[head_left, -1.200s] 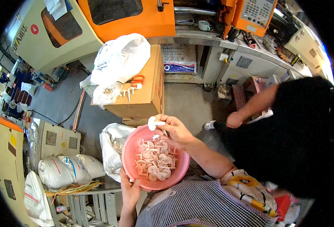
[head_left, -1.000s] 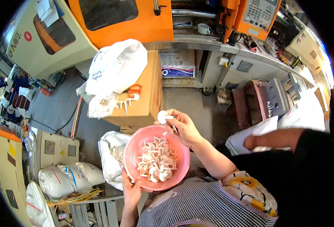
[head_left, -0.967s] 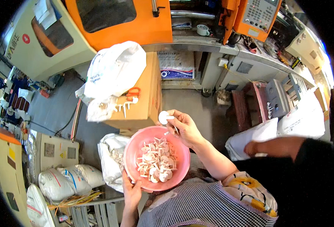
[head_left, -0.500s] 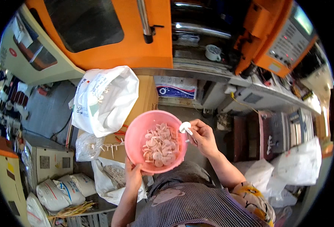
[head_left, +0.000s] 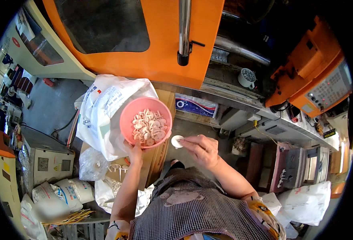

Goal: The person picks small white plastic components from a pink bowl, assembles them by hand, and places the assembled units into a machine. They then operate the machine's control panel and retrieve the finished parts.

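My left hand (head_left: pixel 134 153) grips the near side of a pink plastic bowl (head_left: pixel 127 113), with the thumb near the rim. Inside the bowl lies a heap of small white plastic pieces (head_left: pixel 149 129), flat round discs with stems. The bowl is tilted a little toward me and hangs over the edge of a large open white sack (head_left: pixel 94 130). Just right of the bowl and apart from it, my right hand (head_left: pixel 202 151) pinches a white disc-shaped plastic piece (head_left: pixel 177 141) between thumb and fingers. The piece's back side is hidden.
A cardboard box (head_left: pixel 164 103) bears the sack, a clear plastic bag (head_left: pixel 93 163) and a few loose white pieces. Ahead stands an orange machine door (head_left: pixel 166 52) with a metal handle. A control panel (head_left: pixel 330 86) and a white cup (head_left: pixel 247 78) are at right.
The bowl has moved left and away from me, over the white sack's edge. My right hand has shifted slightly left and turned the disc piece flat-side up. The view has turned and shifted.
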Demonstrator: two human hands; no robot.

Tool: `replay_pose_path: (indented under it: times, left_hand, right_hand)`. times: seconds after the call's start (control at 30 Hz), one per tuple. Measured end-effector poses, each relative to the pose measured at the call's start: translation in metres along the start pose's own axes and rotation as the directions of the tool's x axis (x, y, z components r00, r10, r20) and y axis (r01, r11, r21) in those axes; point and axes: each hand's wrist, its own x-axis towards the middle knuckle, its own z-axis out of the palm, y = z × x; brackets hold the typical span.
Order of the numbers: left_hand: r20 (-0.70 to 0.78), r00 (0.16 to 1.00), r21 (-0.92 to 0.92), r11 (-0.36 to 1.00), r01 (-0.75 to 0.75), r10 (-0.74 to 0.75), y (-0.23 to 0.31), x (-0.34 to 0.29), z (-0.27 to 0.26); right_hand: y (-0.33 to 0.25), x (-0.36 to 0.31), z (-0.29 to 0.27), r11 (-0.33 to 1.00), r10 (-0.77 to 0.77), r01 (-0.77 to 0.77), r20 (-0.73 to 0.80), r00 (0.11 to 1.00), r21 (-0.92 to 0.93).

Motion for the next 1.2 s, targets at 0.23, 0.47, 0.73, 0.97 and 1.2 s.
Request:
replay_pose_path:
  times: [0.23, 0.47, 0.73, 0.97, 1.2]
  left_hand:
    - [-0.084, 0.962, 0.009, 0.965, 0.263, -0.261, 0.034, -0.014, 0.001]
    - [0.307, 0.910, 0.131, 0.935, -0.329, 0.277, 0.142, -0.116, 0.039]
    - [0.312, 0.799, -0.092, 0.854, -0.513, 0.514, 0.171, -0.141, 0.097]
    - [0.304, 0.767, -0.105, 0.820, -0.562, 0.565, 0.179, -0.154, 0.133]
    - [0.363, 0.809, -0.086, 0.881, -0.466, 0.463, 0.177, -0.154, 0.142]
  right_hand:
    - [0.026, 0.039, 0.028, 0.921, -0.376, 0.370, -0.034, 0.926, -0.126]
    - [0.044, 0.064, 0.034, 0.864, -0.503, 0.503, -0.055, 0.862, -0.014]
    - [0.049, 0.075, 0.009, 0.827, 0.112, -0.157, 0.116, 0.987, 0.541]
    - [0.051, 0.079, -0.019, 0.455, 0.262, -0.507, 0.434, 0.862, 0.732]
    - [0.055, 0.069, -0.029, 0.204, 0.357, -0.666, 0.579, 0.733, 0.717]
